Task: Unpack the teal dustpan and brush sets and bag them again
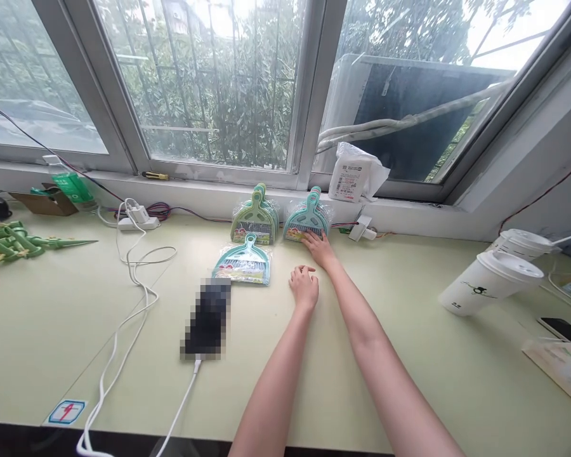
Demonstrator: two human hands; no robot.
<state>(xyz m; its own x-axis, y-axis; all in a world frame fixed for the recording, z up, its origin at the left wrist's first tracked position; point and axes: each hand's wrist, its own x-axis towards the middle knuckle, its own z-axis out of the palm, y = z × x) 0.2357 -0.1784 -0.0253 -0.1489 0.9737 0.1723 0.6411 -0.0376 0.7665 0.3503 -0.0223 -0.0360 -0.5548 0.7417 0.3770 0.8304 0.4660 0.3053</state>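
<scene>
My right hand (320,249) rests its fingertips on the lower front of the right stack of plastic-wrapped dustpan and brush sets (307,219). Its fingers are stretched out against the wrapper, not wrapped round it. Nearer to me, my left hand (304,287) lies on the table with fingers loosely bent and a little apart, holding nothing. To the left leans another stack of dustpan sets (254,219), with a green one in front. A single turquoise dustpan and brush set (243,263) lies flat before that stack.
A blurred-out dark phone (207,320) lies left of my arms, with a white cable (140,311) beyond it. White lidded cups (488,282) stand at the right. On the sill sits a wrapped white pack (354,174). Green plastic pieces (19,244) lie far left.
</scene>
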